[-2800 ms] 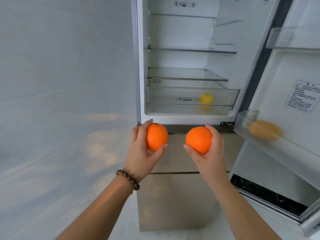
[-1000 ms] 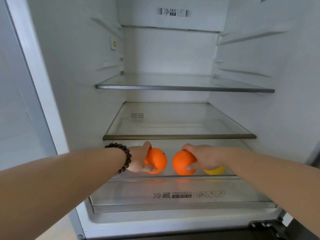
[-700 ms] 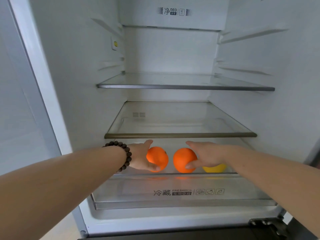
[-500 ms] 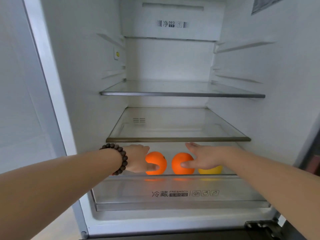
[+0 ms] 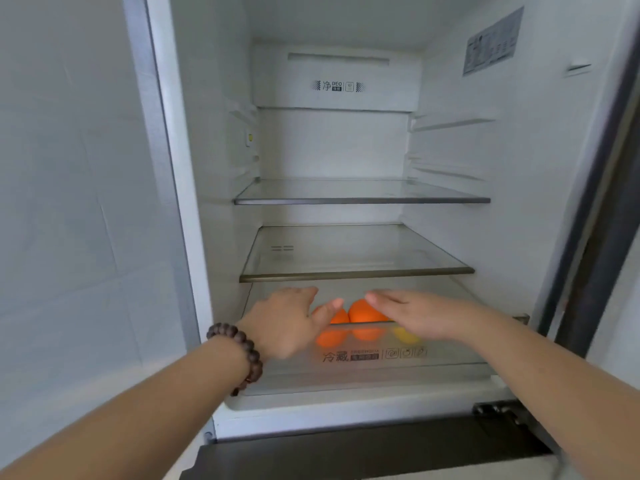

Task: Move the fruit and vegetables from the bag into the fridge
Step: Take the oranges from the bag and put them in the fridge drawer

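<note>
Two oranges lie side by side in the clear crisper drawer (image 5: 450, 356) at the bottom of the open fridge: the left orange (image 5: 335, 332) and the right orange (image 5: 363, 313). A yellow fruit (image 5: 406, 336) sits just right of them, seen through the drawer front. My left hand (image 5: 287, 320), with a bead bracelet on its wrist, hovers flat in front of the left orange, fingers apart, holding nothing. My right hand (image 5: 422, 315) hovers flat over the drawer rim beside the right orange, also holding nothing. The bag is out of view.
Two glass shelves, the upper shelf (image 5: 360, 199) and the lower shelf (image 5: 356, 273), sit above the drawer. A white wall (image 5: 69, 202) stands left of the fridge. The dark door edge (image 5: 602, 216) runs down the right side. A dark lower compartment front (image 5: 346, 452) lies below.
Both hands let go of the oranges and drew back toward the drawer's front rim. The oranges stayed in the drawer. The camera pulled back and tilted up.
</note>
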The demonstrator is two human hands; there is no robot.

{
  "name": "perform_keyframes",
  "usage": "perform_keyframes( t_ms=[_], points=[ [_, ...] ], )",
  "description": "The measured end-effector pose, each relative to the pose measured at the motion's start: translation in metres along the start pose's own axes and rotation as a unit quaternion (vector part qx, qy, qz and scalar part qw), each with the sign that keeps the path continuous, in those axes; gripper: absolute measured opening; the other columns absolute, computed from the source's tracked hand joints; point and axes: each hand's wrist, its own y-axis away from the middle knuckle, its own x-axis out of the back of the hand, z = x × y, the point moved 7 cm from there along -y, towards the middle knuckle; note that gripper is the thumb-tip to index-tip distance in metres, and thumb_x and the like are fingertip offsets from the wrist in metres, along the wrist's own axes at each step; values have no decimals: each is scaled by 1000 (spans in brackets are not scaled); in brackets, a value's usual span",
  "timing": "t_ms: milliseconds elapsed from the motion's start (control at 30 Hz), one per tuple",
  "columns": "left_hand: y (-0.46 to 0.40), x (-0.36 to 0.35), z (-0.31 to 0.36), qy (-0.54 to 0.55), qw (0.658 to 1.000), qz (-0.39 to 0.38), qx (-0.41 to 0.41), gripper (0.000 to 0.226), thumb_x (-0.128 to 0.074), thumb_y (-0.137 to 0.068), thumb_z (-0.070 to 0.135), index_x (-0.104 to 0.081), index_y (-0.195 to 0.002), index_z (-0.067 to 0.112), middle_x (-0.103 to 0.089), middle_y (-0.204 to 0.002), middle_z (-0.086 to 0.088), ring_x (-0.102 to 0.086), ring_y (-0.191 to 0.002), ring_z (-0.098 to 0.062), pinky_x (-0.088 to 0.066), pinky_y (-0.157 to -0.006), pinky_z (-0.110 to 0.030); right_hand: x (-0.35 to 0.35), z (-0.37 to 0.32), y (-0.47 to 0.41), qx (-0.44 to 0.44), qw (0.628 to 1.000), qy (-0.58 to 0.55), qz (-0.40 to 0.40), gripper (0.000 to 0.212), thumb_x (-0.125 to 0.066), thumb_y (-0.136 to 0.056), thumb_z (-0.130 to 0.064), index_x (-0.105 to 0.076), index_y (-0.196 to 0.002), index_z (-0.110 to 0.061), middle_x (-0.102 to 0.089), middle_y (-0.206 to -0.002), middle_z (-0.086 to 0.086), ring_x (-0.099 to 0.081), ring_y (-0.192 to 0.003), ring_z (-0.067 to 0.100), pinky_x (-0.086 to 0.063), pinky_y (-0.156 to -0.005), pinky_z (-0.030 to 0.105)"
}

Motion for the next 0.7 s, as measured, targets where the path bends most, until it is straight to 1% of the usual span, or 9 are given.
perform_keyframes(
  t_ms=[67, 167, 233, 300, 367, 433, 500, 633, 700],
  points=[
    [22, 2, 8, 4, 998, 36, -43, 74, -19, -88, 68, -25, -146, 23, -31, -152, 1, -26, -140, -17, -22, -115, -41, -5, -10, 22, 6, 999, 14, 49, 52, -19, -97, -50, -26, -145, -30, -21, -155, -9, -16, -143, 11, -12, -113, 28],
    [48, -4, 15, 24, 992, 71, -104, 70, -22, -90, 65, -20, -148, 27, -23, -155, 5, -13, -145, -16, -12, -118, -42, -19, -14, 51, -11, 993, 36, 114, 57, -20, -95, -51, -17, -148, -28, -8, -158, -6, -3, -145, 9, -3, -113, 26],
    [66, -10, 15, 76, 985, 84, -132, 70, -24, -89, 65, -18, -149, 29, -18, -157, 8, -7, -146, -12, -5, -119, -39, -33, -15, 73, -24, 988, 29, 151, 61, -22, -93, -53, -14, -148, -28, -4, -158, -4, 2, -145, 7, -1, -113, 23],
    [86, -17, 18, 135, 972, 97, -166, 72, -25, -86, 68, -20, -148, 32, -19, -156, 11, -6, -145, -8, -6, -119, -39, -49, -14, 100, -35, 981, 10, 190, 61, -27, -93, -51, -13, -148, -28, -3, -158, -6, 3, -144, 4, 2, -111, 17],
    [105, -28, 24, 164, 961, 105, -196, 75, -24, -84, 73, -21, -147, 34, -19, -155, 14, -6, -144, -5, -9, -119, -41, -70, -11, 130, -66, 974, -23, 217, 60, -31, -93, -51, -16, -148, -29, -5, -157, -10, 2, -142, 0, 3, -111, 15],
    [120, -49, 34, 177, 959, 87, -201, 72, -31, -87, 66, -20, -148, 29, -17, -156, 12, -6, -145, -6, -9, -119, -39, -94, -3, 163, -110, 964, -55, 234, 62, -32, -91, -54, -19, -147, -31, -7, -156, -13, 1, -141, -3, -1, -113, 19],
    [134, -77, 51, 189, 958, 46, -212, 68, -36, -91, 58, -19, -148, 26, -15, -157, 9, -5, -145, -8, -8, -120, -37, -119, 7, 199, -156, 953, -83, 248, 65, -31, -87, -57, -21, -146, -32, -8, -156, -15, -2, -142, -2, -5, -115, 22],
    [168, -140, 102, 179, 946, -22, -271, 69, -34, -92, 57, -14, -150, 24, -11, -158, 7, 0, -146, -9, -4, -120, -38, -171, 33, 286, -274, 913, -115, 279, 65, -32, -87, -59, -22, -146, -34, -8, -157, -15, -17, -142, 6, -17, -110, 21],
    [187, -168, 132, 176, 936, -36, -301, 68, -34, -93, 55, -15, -149, 22, -14, -158, 3, -4, -146, -12, -7, -119, -41, -194, 44, 334, -324, 892, -120, 291, 65, -31, -86, -61, -22, -146, -35, -9, -157, -14, -14, -143, 6, -16, -110, 23]
  ],
)
